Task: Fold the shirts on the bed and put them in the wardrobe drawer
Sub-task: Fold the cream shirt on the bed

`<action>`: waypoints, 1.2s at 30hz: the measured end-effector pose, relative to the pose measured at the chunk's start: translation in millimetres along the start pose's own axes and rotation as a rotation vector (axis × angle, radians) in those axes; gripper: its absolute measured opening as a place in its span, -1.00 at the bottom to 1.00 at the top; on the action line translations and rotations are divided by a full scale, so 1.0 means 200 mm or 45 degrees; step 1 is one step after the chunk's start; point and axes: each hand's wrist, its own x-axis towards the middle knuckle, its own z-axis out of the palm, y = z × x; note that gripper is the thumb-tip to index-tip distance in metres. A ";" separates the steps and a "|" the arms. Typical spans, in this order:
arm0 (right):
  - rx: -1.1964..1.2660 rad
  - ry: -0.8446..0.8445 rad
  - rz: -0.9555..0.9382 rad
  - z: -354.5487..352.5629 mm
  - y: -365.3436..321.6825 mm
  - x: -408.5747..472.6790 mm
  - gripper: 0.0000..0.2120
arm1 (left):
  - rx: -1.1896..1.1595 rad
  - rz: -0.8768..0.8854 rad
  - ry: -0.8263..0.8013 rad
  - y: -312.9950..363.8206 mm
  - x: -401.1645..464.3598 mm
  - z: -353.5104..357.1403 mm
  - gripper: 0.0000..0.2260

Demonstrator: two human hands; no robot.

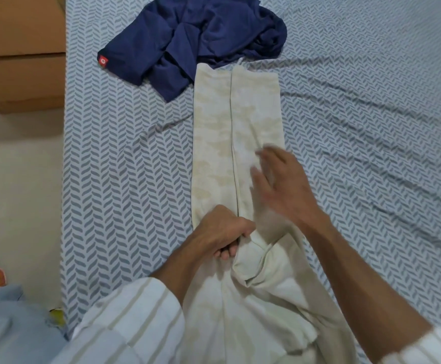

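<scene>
Bed: a bedsheet (125,158) with a blue-grey herringbone leaf print covers nearly the whole view, creased in long ridges on the right side.
Cream shirt: a pale cream shirt (214,132) with a faint blotchy print lies in the middle of the bed as a long narrow strip, both sides folded in to meet along a centre line; its near end is still bunched and loose by the person's body.
Navy shirt: a dark blue shirt (193,38) lies crumpled and unfolded at the far end, touching the cream strip's top edge, a small red tag at its left corner.
Left hand: the left hand (224,232) has its fingers curled round the cloth at the centre line, pinning it.
Right hand: the right hand (279,185) is flat with fingers spread, over the strip's right half, blurred by motion.
Doing it well: judging from this, the strip is being smoothed; keep the left-hand anchor firm, sweep outward and away, then tidy the bunched near end before folding crosswise.
Room: a brown wooden unit (20,48) stands left of the bed, pale floor below it; no drawer is visible.
</scene>
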 end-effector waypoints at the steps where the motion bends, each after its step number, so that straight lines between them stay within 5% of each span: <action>1: 0.021 -0.046 0.094 -0.06 0.02 -0.16 -0.66 | 0.007 -0.002 0.011 0.00 -0.01 0.01 -0.81; 6: 0.308 -0.215 0.449 -0.18 0.03 -0.75 -0.63 | -0.013 0.020 0.113 0.01 -0.06 0.04 -0.85; 12: 0.468 -0.208 0.541 -0.15 0.03 -0.80 -0.66 | -0.018 0.254 0.411 -0.08 -0.17 0.15 -0.91; 15: 0.492 -0.291 0.544 -0.20 0.05 -0.79 -0.60 | -0.092 0.329 0.519 -0.20 -0.28 0.20 -0.72; 18: 0.520 -0.306 0.504 -0.25 0.02 -0.81 -0.51 | -0.197 0.349 0.536 -0.35 -0.40 0.21 -0.74; 22: 0.319 -0.175 0.354 -0.32 -0.18 -0.94 -0.73 | -0.597 0.221 0.422 -0.46 -0.55 0.20 -0.78; 26: 0.148 0.006 -0.157 -0.27 -0.37 -1.14 -0.83 | -0.820 0.061 0.161 -0.49 -0.69 0.24 -0.54; 29: 0.091 -0.203 -0.364 -0.19 -0.43 -1.25 -0.80 | -0.849 0.068 0.079 -0.53 -0.74 0.28 -0.55; 31: 0.077 -0.298 -0.365 -0.16 -0.43 -1.33 -0.70 | -0.815 0.082 0.100 -0.57 -0.76 0.33 -0.66; 36: -0.094 -0.139 -0.179 -0.20 -0.25 -1.48 -0.40 | -0.778 0.082 0.241 -0.66 -0.77 0.40 -0.72</action>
